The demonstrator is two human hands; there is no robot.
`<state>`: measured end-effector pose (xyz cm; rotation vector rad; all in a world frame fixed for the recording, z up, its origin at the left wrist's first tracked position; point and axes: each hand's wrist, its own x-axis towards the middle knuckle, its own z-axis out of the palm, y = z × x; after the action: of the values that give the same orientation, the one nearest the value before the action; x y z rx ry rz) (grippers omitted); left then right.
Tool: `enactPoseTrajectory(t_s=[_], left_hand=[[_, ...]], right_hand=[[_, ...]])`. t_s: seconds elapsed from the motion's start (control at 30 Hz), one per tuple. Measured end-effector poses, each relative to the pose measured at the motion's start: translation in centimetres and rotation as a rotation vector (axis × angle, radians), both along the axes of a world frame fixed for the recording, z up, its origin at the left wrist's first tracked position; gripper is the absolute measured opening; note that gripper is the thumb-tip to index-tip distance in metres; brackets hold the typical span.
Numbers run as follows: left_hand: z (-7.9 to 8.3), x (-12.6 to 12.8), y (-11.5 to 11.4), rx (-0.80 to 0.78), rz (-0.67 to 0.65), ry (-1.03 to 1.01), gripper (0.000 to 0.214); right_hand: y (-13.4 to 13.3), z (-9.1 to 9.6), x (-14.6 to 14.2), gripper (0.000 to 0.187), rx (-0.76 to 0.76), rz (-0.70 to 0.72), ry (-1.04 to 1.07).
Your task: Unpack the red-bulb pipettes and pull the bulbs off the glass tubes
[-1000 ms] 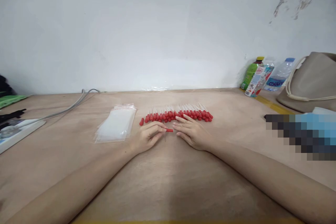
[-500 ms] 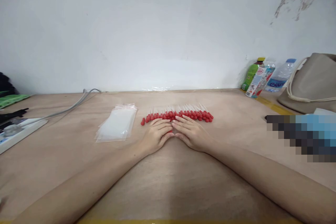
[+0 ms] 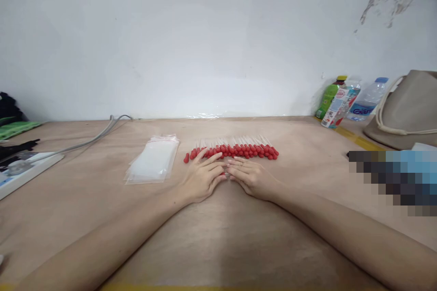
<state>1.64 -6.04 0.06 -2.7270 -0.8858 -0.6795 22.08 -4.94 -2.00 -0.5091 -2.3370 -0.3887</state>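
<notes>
The left hand (image 3: 201, 177) and the right hand (image 3: 251, 177) both lie palm down on the wooden table (image 3: 218, 236), fingers stretched out flat and clasping nothing, with their fingertips meeting at the middle. They rest just in front of a row of red-capped droppers (image 3: 239, 150), whose near edge the left forefinger touches, and a small speck of red shows between the fingertips, too small to tell what it is. A stack of clear plastic bags (image 3: 153, 160) lies just left of the row, a grey cable (image 3: 88, 141) runs farther left, and bottles (image 3: 336, 102) and a beige bag (image 3: 406, 109) stand far right by the wall.
</notes>
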Motion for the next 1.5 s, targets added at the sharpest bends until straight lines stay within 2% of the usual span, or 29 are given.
enactPoseTrajectory(t_s=[0.23, 0.77, 0.87, 0.93, 1.03, 1.1, 1.27, 1.4, 1.5], left_hand=[[0.3, -0.2, -0.2, -0.029, 0.004, 0.03, 0.022], [0.2, -1.0, -0.6, -0.003, 0.018, 0.021, 0.023], [0.0, -2.1, -0.2, -0.025, 0.103, -0.04, 0.023], [0.2, -2.9, 0.4, -0.021, 0.176, -0.127, 0.024], [1.0, -4.1, 1.7, -0.008, 0.292, -0.293, 0.025], [1.8, -5.1, 2.8, -0.013, 0.395, -0.362, 0.024], [2.6, -7.9, 5.3, -0.076, 0.614, -0.348, 0.024], [1.7, -8.4, 5.7, -0.133, 0.701, -0.26, 0.025], [0.9, -8.1, 5.6, -0.142, 0.716, -0.225, 0.026]], right_hand=[[-0.3, 0.3, 0.2, 0.024, 0.081, 0.0, -0.044], [0.1, -0.2, 0.8, 0.024, 0.136, 0.078, 0.024], [0.3, -0.4, 1.6, 0.026, 0.08, 0.027, 0.083], [0.4, -0.6, 2.0, 0.025, 0.026, -0.066, 0.154], [0.4, -0.9, 1.7, 0.027, -0.049, -0.217, 0.175], [0.2, -0.9, 1.1, 0.031, -0.118, -0.257, 0.135], [-0.1, -0.3, -0.6, 0.032, -0.274, -0.228, 0.126], [0.1, 0.1, -1.5, 0.023, -0.307, -0.204, 0.06], [0.5, 0.2, -1.9, 0.021, -0.326, -0.205, 0.024]])
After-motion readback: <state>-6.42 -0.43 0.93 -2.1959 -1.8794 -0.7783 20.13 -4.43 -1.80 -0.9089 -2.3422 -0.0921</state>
